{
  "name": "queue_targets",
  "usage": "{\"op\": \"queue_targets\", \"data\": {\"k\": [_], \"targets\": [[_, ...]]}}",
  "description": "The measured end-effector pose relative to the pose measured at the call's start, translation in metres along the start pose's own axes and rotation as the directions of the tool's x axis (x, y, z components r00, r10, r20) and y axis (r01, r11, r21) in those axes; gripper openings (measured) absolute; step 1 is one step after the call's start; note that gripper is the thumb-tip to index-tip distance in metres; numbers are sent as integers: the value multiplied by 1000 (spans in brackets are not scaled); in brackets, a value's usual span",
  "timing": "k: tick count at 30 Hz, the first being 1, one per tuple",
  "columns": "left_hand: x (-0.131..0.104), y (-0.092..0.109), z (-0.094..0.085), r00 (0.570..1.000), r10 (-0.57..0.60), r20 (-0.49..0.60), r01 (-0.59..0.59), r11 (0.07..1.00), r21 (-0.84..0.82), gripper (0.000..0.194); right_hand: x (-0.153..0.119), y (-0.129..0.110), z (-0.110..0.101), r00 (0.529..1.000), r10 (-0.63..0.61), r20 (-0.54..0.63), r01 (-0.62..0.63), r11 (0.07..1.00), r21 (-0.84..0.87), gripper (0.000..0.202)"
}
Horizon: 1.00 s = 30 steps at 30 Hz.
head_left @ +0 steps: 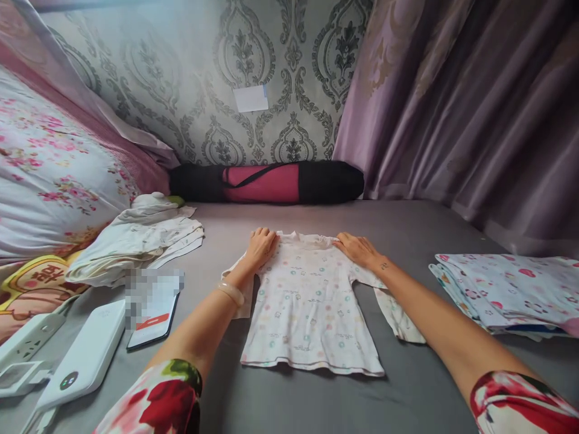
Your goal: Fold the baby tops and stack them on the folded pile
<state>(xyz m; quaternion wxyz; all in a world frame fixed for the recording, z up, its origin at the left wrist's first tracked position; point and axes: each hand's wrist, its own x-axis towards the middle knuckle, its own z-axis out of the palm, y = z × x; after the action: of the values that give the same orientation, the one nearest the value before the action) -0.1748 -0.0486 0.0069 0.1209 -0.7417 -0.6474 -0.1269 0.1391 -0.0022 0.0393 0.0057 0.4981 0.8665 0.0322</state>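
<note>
A small white long-sleeved shirt (312, 301) with a pale printed pattern lies spread on the grey sheet, collar away from me and hem toward me. At its left shoulder, my left hand (262, 246) has its fingers curled on the fabric; a pale bangle circles that wrist. My right hand (359, 248) grips the opposite shoulder, beside the collar, with the fingertips partly hidden in the cloth. The shirt's sleeves run outward beneath my forearms, and the right cuff shows below my right arm.
Folded printed cloths (506, 289) are stacked at the right. Rumpled pale clothes (145, 238) lie at the left, above a phone (154, 313), a white power bank (85, 349) and a power strip (34, 340). A black-and-pink bag (266, 182) rests along the wall.
</note>
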Motion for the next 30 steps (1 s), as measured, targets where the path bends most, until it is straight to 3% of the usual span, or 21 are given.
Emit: {"op": "queue_targets", "data": {"k": [7, 14, 19, 22, 26, 30], "targets": [[36, -13, 21, 1000, 4, 13, -4, 999, 53, 39, 35, 13, 0, 999, 14, 47, -16, 999, 45, 34], [55, -20, 28, 998, -57, 34, 54, 996, 71, 40, 60, 12, 2, 994, 99, 56, -104, 991, 84, 37], [66, -15, 24, 965, -160, 208, 165, 986, -3, 28, 73, 9, 8, 980, 196, 36, -199, 968, 150, 33], [75, -8, 19, 947, -173, 272, 191, 981, -40, 26, 86, 4, 10, 988, 141, 62, -151, 964, 217, 32], [87, 4, 17, 936, -163, 313, 207, 971, -115, 25, 100, -8, 13, 992, 98, 83, -117, 953, 279, 37], [88, 12, 23, 938, -185, 292, 242, 954, -174, 26, 102, -19, 18, 985, 168, 41, -173, 946, 274, 36]]}}
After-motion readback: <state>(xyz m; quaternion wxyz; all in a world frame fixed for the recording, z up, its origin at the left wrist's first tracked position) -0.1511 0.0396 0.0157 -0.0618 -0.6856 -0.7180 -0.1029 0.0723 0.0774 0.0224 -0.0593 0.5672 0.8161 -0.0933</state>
